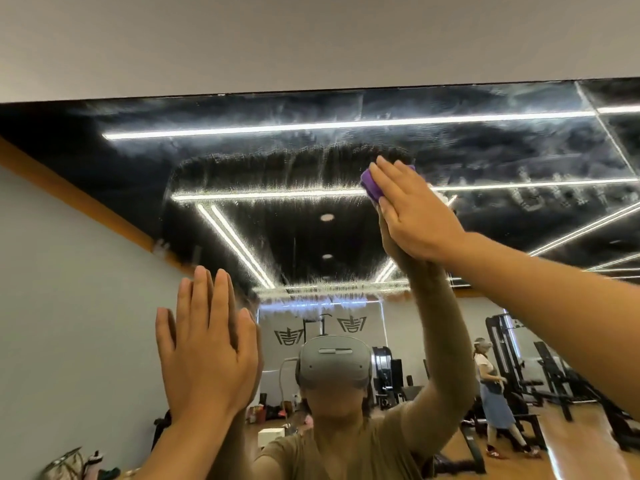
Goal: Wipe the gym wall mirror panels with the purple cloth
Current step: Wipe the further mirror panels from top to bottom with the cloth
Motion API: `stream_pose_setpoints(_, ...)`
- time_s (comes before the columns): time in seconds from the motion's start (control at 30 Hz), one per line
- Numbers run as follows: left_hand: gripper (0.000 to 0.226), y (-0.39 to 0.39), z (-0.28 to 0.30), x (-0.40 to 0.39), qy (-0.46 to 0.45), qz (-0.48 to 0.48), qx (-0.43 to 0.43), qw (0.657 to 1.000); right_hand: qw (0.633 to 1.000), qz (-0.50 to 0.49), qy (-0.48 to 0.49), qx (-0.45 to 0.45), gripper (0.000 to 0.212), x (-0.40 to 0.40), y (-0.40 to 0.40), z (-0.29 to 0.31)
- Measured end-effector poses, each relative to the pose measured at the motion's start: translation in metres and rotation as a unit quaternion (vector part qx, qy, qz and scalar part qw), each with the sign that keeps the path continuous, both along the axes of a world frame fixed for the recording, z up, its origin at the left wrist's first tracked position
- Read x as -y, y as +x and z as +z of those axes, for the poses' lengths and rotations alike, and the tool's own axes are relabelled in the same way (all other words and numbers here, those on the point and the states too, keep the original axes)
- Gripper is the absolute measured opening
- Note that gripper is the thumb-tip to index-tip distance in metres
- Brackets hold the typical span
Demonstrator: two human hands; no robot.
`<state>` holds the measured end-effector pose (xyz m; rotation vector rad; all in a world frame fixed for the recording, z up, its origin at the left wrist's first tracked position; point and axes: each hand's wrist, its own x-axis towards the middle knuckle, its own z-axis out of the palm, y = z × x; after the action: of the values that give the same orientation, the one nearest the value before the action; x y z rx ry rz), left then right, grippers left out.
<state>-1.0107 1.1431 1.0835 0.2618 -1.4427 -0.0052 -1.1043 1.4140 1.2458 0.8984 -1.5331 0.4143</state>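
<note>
Head view: we press the purple cloth (372,183) flat under our right hand (412,213), fingers straight and together, against the mirror panel (277,230), high up near its top edge. Our left hand (204,351), lower and to the left, rests flat on the glass with fingers straight. Wiping is mid-pass; hazy streaks above and to the right likely need the next strokes.

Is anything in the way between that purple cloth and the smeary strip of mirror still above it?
Nothing visible. The right hand presses the cloth flat on the mirror, and the hazy glass above it runs bare to the top edge. The left hand rests flat on the glass well below and to the left.
</note>
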Motion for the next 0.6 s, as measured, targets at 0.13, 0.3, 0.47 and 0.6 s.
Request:
stream_pose_setpoints(0.13,0.067,-0.001,0.000,0.001,-0.004,0.003,0.001,1.000,0.999,-0.017,0.038,-0.030,0.056,-0.002,-0.002,-0.081)
stream_pose_setpoints(0.3,0.067,0.001,0.000,0.002,-0.010,0.009,0.011,1.000,0.995,-0.031,0.063,-0.064,0.054,-0.008,-0.010,-0.164)
stream_pose_setpoints(0.47,0.067,0.002,0.000,0.002,-0.018,0.016,0.011,1.000,0.992,-0.049,0.095,-0.060,0.056,-0.011,-0.009,-0.148)
stream_pose_setpoints(0.6,0.068,0.002,0.000,0.002,-0.019,0.011,0.004,1.000,0.998,-0.038,0.040,0.000,0.064,-0.006,0.002,-0.079)
